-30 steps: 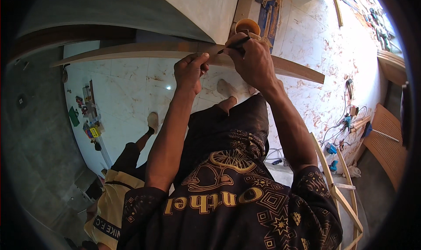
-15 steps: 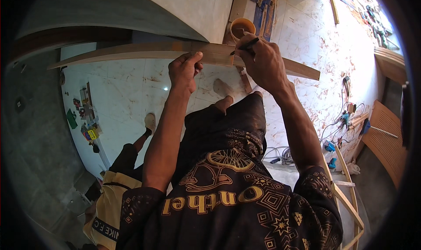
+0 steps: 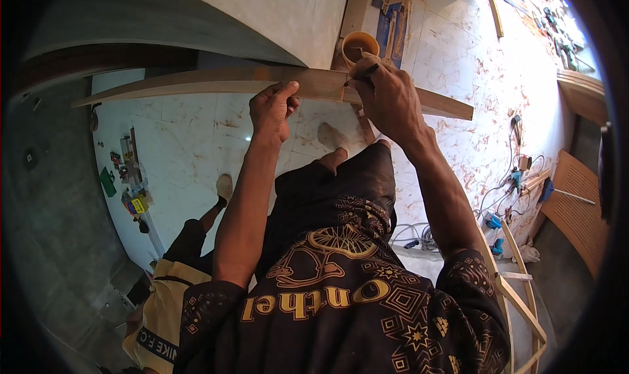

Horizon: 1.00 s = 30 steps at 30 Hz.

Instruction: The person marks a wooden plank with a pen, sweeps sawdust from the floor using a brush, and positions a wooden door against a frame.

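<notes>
On the long board's [image 3: 318, 83] near edge, the left hand [image 3: 270, 113] pinches; the right hand [image 3: 394, 102], gripping a black pen [image 3: 365, 72], has shifted rightward, apparently marking farther along.

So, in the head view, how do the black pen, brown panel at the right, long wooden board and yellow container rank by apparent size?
Largest to smallest, as they look:
1. Long wooden board
2. Brown panel
3. Yellow container
4. Black pen
The panel looks farther off, so its true size is unsure.
</notes>
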{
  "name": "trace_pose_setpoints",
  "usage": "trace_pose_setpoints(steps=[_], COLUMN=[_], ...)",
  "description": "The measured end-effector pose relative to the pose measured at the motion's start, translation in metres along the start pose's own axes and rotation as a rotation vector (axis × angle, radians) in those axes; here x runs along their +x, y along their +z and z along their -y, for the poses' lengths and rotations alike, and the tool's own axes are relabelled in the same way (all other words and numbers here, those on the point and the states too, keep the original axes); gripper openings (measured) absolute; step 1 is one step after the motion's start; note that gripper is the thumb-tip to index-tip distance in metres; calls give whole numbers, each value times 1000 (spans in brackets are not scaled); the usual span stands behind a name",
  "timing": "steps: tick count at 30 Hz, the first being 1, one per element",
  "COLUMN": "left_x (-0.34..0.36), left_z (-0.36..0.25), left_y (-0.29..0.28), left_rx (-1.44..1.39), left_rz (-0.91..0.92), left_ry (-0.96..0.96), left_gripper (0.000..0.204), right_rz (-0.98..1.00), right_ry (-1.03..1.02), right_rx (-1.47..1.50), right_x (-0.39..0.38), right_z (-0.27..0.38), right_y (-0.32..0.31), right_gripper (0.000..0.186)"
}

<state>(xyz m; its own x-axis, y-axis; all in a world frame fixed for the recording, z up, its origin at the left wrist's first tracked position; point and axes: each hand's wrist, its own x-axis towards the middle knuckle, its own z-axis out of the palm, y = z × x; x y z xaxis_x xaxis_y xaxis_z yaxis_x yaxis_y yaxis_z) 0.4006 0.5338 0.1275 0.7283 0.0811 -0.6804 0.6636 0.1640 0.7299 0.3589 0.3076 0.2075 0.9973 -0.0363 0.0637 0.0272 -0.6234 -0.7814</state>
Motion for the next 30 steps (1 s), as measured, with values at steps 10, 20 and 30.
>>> trace_pose_setpoints(steps=[10,20,30], left_x=[-31,-62,-77], left_z=[14,113,139], left_y=[-41,-124,-125], left_rx=[-32,67,78], left_rz=[247,-13,6], left_ry=[-51,-243,-239], left_gripper=[14,16,13], right_rz=[-160,-98,84], right_ry=[303,332,194], right_rx=[642,566,405], right_x=[-20,-25,15], right_z=[-21,-26,-31], right_y=[-19,20,38], right_gripper=[12,15,14])
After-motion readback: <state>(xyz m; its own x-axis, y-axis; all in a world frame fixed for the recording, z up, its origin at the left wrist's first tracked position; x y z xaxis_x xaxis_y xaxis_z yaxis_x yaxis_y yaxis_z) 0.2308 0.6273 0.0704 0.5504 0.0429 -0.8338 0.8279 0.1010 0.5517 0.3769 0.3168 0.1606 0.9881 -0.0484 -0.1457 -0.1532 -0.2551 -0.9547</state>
